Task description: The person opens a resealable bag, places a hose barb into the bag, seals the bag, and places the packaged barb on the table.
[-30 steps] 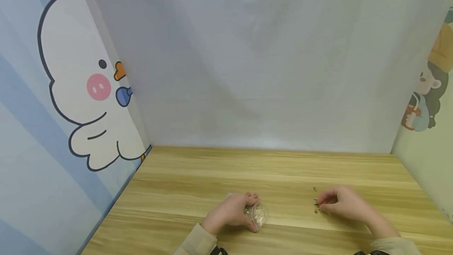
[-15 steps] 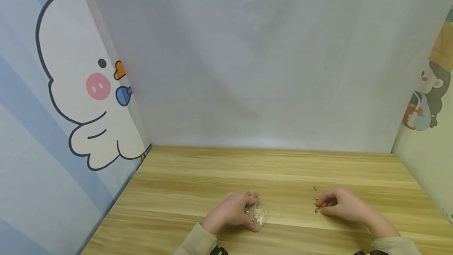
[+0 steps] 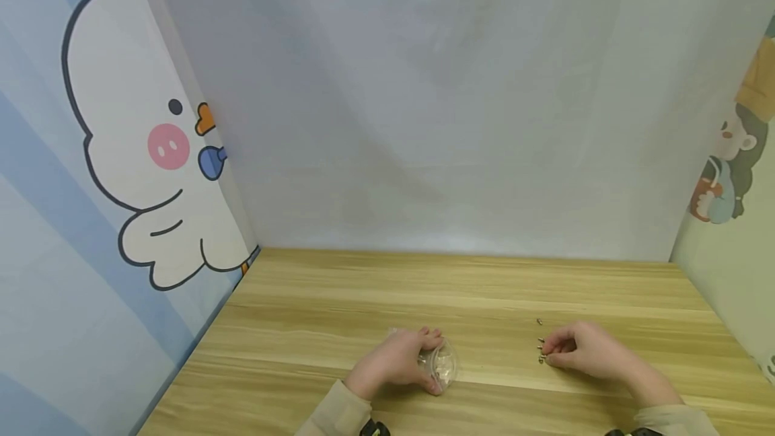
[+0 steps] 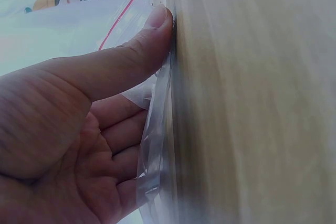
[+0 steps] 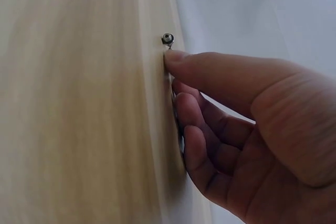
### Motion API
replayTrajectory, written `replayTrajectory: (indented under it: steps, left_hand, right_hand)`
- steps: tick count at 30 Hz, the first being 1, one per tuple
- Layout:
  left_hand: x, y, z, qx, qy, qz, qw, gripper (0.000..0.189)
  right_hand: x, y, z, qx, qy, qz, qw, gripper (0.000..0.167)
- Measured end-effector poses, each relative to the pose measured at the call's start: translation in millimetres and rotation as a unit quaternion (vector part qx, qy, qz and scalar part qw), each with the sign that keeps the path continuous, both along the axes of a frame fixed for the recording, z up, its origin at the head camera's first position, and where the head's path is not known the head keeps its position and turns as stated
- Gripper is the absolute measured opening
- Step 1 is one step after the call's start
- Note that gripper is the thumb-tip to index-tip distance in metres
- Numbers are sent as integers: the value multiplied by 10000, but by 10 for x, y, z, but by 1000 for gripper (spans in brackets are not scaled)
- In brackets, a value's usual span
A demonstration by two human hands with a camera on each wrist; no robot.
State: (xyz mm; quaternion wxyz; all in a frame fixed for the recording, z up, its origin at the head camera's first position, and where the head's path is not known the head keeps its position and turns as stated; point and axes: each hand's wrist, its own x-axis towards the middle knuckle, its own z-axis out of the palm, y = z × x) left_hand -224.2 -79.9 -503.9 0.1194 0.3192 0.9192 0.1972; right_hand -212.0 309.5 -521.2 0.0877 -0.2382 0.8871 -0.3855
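Note:
A small clear zip bag (image 3: 446, 364) lies on the wooden table, and my left hand (image 3: 396, 359) holds it at its mouth with thumb and fingers spread apart. In the left wrist view the thumb stretches over the bag's plastic (image 4: 153, 150), and a red strip shows along its edge. Several small metal screws (image 3: 541, 359) lie to the right of the bag. My right hand (image 3: 590, 350) is at these screws with curled fingers. Its thumb tip is right beside one screw (image 5: 167, 39) in the right wrist view. Whether anything is between thumb and forefinger is hidden.
One screw (image 3: 539, 321) lies apart, farther back on the table (image 3: 363, 288). A pale grey curtain (image 3: 436, 120) stands behind the table's back edge. Printed cartoon walls flank it, with a white duck (image 3: 133, 73) on the left.
The right fingertips have shifted very slightly among the screws. The left hand and the zip bag stay in place.

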Motion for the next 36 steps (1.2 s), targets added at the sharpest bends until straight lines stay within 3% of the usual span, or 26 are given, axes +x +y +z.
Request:
replayTrajectory:
  steps: [36]
  left_hand:
    - [22,-7,22,36,-1,-1,10000,89]
  right_hand:
    - [42,-2,36,-39,-163,-32,9999,5]
